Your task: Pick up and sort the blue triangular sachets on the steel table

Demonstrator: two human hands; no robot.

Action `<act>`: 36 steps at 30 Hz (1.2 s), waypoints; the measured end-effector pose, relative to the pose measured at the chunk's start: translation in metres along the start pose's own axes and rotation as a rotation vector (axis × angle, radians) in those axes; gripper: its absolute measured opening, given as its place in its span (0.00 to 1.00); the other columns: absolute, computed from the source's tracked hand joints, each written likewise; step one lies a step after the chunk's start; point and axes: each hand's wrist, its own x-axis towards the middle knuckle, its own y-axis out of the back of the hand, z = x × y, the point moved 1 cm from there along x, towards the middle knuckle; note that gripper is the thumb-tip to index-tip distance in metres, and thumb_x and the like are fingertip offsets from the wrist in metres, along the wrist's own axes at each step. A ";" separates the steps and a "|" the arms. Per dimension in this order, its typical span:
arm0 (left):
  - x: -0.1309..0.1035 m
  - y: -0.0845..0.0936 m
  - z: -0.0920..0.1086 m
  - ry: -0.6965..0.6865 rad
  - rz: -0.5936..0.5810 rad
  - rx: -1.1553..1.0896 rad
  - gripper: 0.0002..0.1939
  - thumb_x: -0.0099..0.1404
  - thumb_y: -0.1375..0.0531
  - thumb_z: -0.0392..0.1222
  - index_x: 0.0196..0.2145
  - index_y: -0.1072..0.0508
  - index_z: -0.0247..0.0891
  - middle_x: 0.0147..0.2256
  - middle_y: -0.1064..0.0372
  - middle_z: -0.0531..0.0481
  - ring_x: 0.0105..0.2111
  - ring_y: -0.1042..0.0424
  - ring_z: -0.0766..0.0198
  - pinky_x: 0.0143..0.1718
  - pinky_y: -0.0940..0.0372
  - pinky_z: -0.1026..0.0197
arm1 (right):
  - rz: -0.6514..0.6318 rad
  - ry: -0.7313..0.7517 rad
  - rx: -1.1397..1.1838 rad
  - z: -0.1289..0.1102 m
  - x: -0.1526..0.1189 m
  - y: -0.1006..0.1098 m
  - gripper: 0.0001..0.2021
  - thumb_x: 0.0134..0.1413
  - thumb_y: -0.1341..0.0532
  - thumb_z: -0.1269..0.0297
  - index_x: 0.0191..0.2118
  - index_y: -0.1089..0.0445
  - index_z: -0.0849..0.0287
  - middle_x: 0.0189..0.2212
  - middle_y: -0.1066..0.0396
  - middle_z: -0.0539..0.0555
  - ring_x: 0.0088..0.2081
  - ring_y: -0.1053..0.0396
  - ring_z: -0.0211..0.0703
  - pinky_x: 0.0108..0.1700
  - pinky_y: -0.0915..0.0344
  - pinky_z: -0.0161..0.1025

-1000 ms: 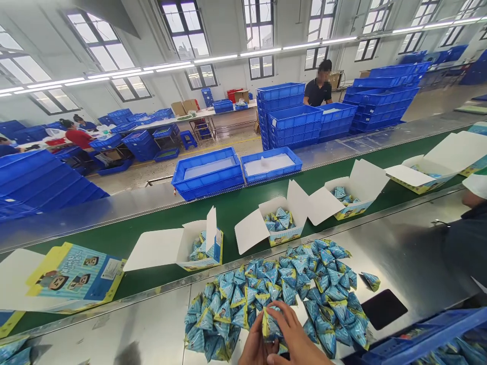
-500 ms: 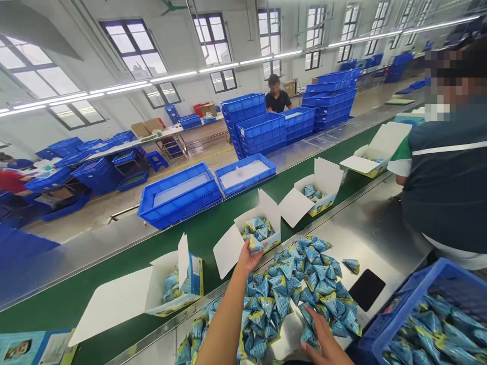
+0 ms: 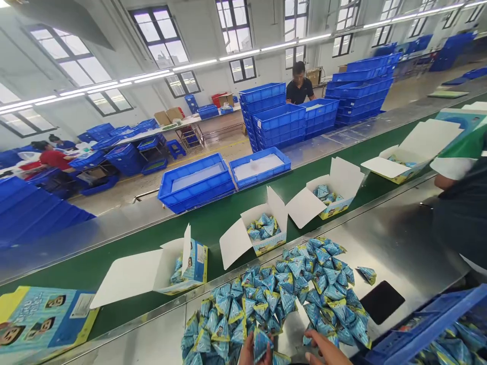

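Note:
My left hand [image 3: 247, 351] is at the bottom of the view, its fingers around a blue-and-yellow triangular packet [image 3: 262, 342]. To its right, my right hand [image 3: 324, 349] has its fingers apart at the near edge of the heap and appears to hold nothing. The heap of similar triangular packets [image 3: 274, 291] spreads over the steel table in front of both hands. Beyond it, an open carton [image 3: 271, 246] with packets inside sits on the green belt. Another open carton [image 3: 200, 261] with packets stands to its left.
More open cartons [image 3: 337, 209] line the green conveyor belt [image 3: 133, 253]. A black flat object [image 3: 382, 302] and a loose packet [image 3: 367, 275] lie right of the heap. A blue crate [image 3: 429, 329] of packets is at lower right, and a co-worker's arm [image 3: 451, 172] is above it.
My left hand has come back from the middle carton to the near side of the heap and now holds a packet there. My right hand stays near the heap. The view has shifted left.

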 end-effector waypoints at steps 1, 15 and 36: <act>-0.007 -0.025 0.007 -0.064 -0.030 -0.050 0.28 0.79 0.49 0.47 0.71 0.46 0.39 0.34 0.19 0.39 0.34 0.16 0.50 0.31 0.20 0.59 | 0.015 0.006 0.009 -0.001 -0.002 0.004 0.34 0.58 0.45 0.49 0.67 0.32 0.61 0.66 0.29 0.69 0.63 0.27 0.60 0.63 0.31 0.48; -0.020 -0.256 0.077 -0.257 -0.232 0.540 0.24 0.76 0.43 0.43 0.65 0.38 0.35 0.44 0.21 0.32 0.37 0.17 0.56 0.32 0.22 0.64 | 0.130 -0.037 0.014 0.040 -0.028 0.049 0.31 0.60 0.47 0.48 0.62 0.30 0.61 0.57 0.23 0.69 0.58 0.24 0.58 0.60 0.31 0.45; 0.040 -0.039 -0.074 -0.139 -0.016 0.610 0.44 0.63 0.30 0.57 0.71 0.42 0.48 0.40 0.30 0.48 0.36 0.19 0.57 0.38 0.30 0.61 | 0.038 -0.095 -0.434 0.013 0.100 0.053 0.33 0.63 0.43 0.70 0.73 0.43 0.55 0.77 0.58 0.72 0.57 0.24 0.65 0.59 0.33 0.54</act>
